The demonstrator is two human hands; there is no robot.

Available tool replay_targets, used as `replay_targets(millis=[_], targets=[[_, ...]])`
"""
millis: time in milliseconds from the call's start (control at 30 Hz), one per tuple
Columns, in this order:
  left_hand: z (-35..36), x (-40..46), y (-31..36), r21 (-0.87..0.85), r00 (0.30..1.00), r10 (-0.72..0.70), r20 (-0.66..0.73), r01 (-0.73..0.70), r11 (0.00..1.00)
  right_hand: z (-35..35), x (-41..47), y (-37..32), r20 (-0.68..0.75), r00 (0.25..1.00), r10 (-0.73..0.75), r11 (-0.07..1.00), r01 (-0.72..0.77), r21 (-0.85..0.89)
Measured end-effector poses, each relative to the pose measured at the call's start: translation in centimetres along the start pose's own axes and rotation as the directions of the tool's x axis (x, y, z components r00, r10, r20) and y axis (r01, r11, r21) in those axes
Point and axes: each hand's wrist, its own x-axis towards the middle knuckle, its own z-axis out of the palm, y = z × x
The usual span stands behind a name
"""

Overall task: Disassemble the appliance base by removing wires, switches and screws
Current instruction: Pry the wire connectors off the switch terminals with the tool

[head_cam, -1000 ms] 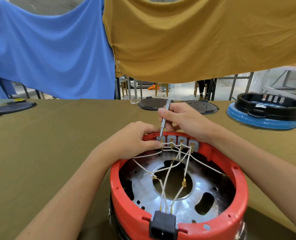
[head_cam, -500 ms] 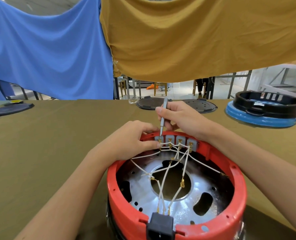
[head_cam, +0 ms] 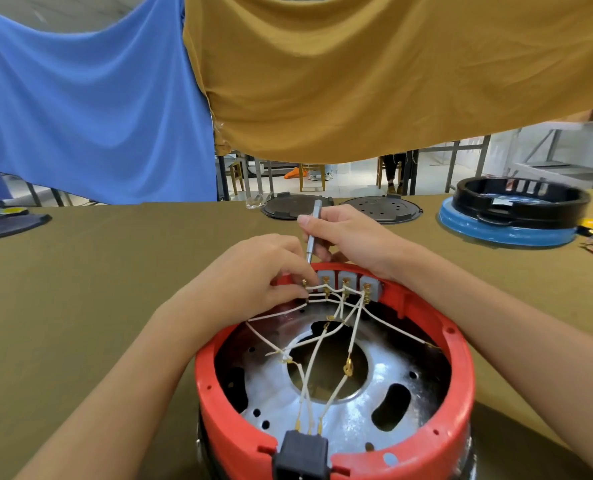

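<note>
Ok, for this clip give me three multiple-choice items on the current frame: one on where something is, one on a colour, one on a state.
1. Where are the grey switch blocks mounted?
A. On the far inner wall of the base
B. Beside the black socket at the near rim
C. On the table, left of the base

2. What colour is the base's outer ring?
A. Blue
B. Red
C. Yellow

3. What is the right hand doing?
A. Resting flat on the table
B. Holding a thin metal tool
C. Lifting the base

Answers:
1. A, the blocks sit in a row against the far wall, with the white wires running to them.
2. B, the rim is red all round.
3. B, its fingers curl round the metal tool, tip down at the switches, while the left hand pinches the wires there.
</note>
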Motion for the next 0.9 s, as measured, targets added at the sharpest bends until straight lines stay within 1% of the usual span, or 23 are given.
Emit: replay_targets(millis=[233,433,567,733,800,867,900], targets=[[0.0,0.0,0.0,-0.199,1.0,-0.028,0.006,0.029,0.979,0.1,-0.1,-0.1,-0.006,1.0,-0.014,1.0,0.015,0.016],[0.2,0.1,-0.2,-0.314,0.997,-0.051,0.049,0.064,0.947,0.1,-0.1,-0.2,-0.002,1.0,-0.031,0.999,0.031,0.04],[0.4,-0.2,-0.4,-0.326,0.997,-0.079,-0.013,0.07,0.943,0.1,-0.3,-0.2,-0.049,0.998,-0.039,0.996,0.043,0.079],[0.5,-0.3,-0.5,-0.333,0.995,-0.095,-0.001,0.089,0.939,-0.2,-0.7,-1.1,-0.219,0.975,-0.036,0.988,0.067,0.139],[0.5,-0.3,-0.6,-0.315,0.996,-0.088,-0.012,0.08,0.946,-0.8,-1.3,-1.6,-0.201,0.977,-0.067,0.993,0.085,0.082],[0.5,-0.2,-0.8,-0.276,0.997,-0.083,0.001,0.08,0.958,-1.3,-2.4,-1.5,-0.161,0.982,-0.1,0.995,0.1,-0.01],[0.5,-0.2,-0.8,-0.265,0.996,-0.084,0.01,0.084,0.961,-1.4,-3.1,-1.2,-0.165,0.98,-0.111,0.993,0.106,-0.042]])
